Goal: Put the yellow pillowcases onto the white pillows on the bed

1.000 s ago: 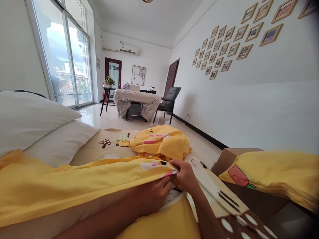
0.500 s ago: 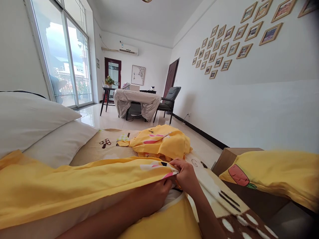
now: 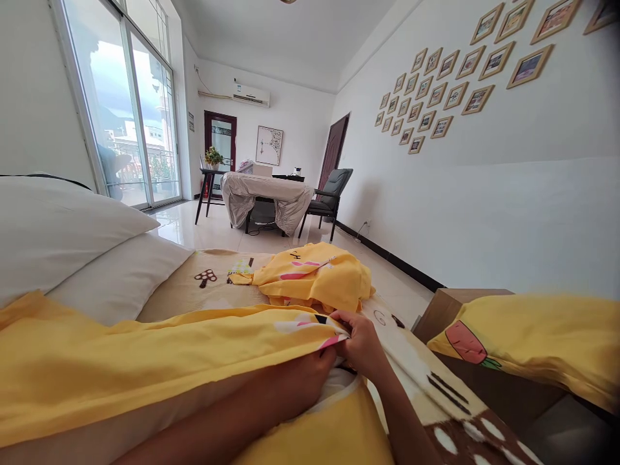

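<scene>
From where I stand, far left: two white pillows (image 3: pixel 68 226) stacked, lower one poking out toward the patterned blanket (image 3: pixel 177 290); the yellow cloth (image 3: pixel 159 361) starts in front of them and runs rightward as a long strip, near edge hanging over something pale, ending in a white, pink and black print at the hands; looks thin and woven, so I'd expect light, limp, nothing to break, maybe a bit slidey on itself; it should fold or sag anywhere unsupported, so best hold is the edge or a corner, pinched, not the middle.

Left hand (image 3: pixel 307 381): forearm comes in below the cloth's near edge; hand curled in, knuckles up, right by the printed end; fingertips hidden, so can't tell if it's gripping or just touching; more yellow fabric (image 3: pixel 320 429) lies below that wrist. Behind, a loose yellow heap (image 3: pixel 314 278) sits on the blanket, apart from the hands.

Right hand (image 3: pixel 362 342): thumb and fingers drawn together, pinching the printed end of the cloth; just beside the left, touching or not I can't tell. Far right: yellow pillow (image 3: pixel 537 329) with a carrot print, resting on a brown box (image 3: pixel 445 310).
</scene>
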### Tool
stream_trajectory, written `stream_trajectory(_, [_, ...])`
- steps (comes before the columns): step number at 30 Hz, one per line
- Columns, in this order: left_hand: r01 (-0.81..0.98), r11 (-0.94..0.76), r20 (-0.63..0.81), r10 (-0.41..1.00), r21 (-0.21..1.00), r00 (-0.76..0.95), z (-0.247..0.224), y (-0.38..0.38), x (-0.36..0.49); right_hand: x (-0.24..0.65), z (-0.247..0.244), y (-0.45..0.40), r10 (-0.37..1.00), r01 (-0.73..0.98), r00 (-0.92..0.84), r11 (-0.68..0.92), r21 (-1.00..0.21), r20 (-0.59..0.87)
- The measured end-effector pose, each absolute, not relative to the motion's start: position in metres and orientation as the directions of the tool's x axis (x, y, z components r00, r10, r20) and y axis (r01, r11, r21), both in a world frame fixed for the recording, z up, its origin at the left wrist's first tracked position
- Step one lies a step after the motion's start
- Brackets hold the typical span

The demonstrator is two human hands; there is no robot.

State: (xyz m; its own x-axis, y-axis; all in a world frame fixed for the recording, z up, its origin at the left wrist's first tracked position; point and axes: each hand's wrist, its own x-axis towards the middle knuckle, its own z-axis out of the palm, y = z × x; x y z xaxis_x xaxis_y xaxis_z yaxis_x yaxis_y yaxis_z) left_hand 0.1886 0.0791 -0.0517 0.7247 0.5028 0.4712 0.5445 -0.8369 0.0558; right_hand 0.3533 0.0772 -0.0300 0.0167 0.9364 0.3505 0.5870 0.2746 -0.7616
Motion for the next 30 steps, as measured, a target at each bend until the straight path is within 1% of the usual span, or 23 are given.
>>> stream_trajectory(3, [0.52, -0.852, 0.497, 0.479, 0.064, 0.723, -0.055, 0.081, 0.188, 0.354, -0.031, 0.078, 0.936, 0.59, 0.042, 0.26, -0.765, 0.35])
stream_trajectory(6, [0.49, -0.87, 0.593, 0.425, 0.058, 0.684, -0.059, 0.082, 0.186, 0.355, -0.032, 0.079, 0.929, 0.607, 0.068, 0.251, -0.754, 0.364])
stream_trajectory(8, [0.469, -0.883, 0.636, 0.378, 0.029, 0.672, -0.062, 0.083, 0.185, 0.355, -0.031, 0.079, 0.92, 0.611, 0.08, 0.258, -0.748, 0.383])
stream_trajectory(11, [0.473, -0.881, 0.632, 0.356, -0.02, 0.689, -0.064, 0.083, 0.183, 0.354, -0.03, 0.078, 0.906, 0.62, 0.099, 0.267, -0.738, 0.411])
stream_trajectory(14, [0.503, -0.864, 0.582, 0.403, -0.012, 0.706, -0.062, 0.082, 0.182, 0.353, -0.029, 0.077, 0.895, 0.634, 0.119, 0.265, -0.726, 0.43])
stream_trajectory(16, [0.494, -0.869, 0.549, 0.429, 0.033, 0.717, -0.057, 0.08, 0.181, 0.352, -0.028, 0.076, 0.893, 0.631, 0.126, 0.264, -0.73, 0.432])
stream_trajectory(18, [0.47, -0.876, 0.516, 0.453, 0.106, 0.727, -0.05, 0.078, 0.18, 0.351, -0.028, 0.076, 0.894, 0.628, 0.125, 0.264, -0.732, 0.43])
stream_trajectory(22, [0.414, -0.86, 0.452, 0.509, 0.297, 0.733, -0.039, 0.078, 0.178, 0.351, -0.027, 0.076, 0.89, 0.648, 0.114, 0.271, -0.712, 0.442])
stream_trajectory(25, [0.364, -0.821, 0.438, 0.55, 0.439, 0.712, -0.036, 0.079, 0.177, 0.351, -0.026, 0.076, 0.884, 0.651, 0.101, 0.288, -0.702, 0.456])
stream_trajectory(27, [0.332, -0.797, 0.428, 0.564, 0.504, 0.706, -0.035, 0.079, 0.176, 0.35, -0.027, 0.076, 0.883, 0.635, 0.087, 0.307, -0.709, 0.461])
stream_trajectory(30, [0.292, -0.771, 0.396, 0.566, 0.567, 0.723, -0.032, 0.078, 0.177, 0.35, -0.028, 0.076, 0.893, 0.602, 0.061, 0.323, -0.73, 0.446])
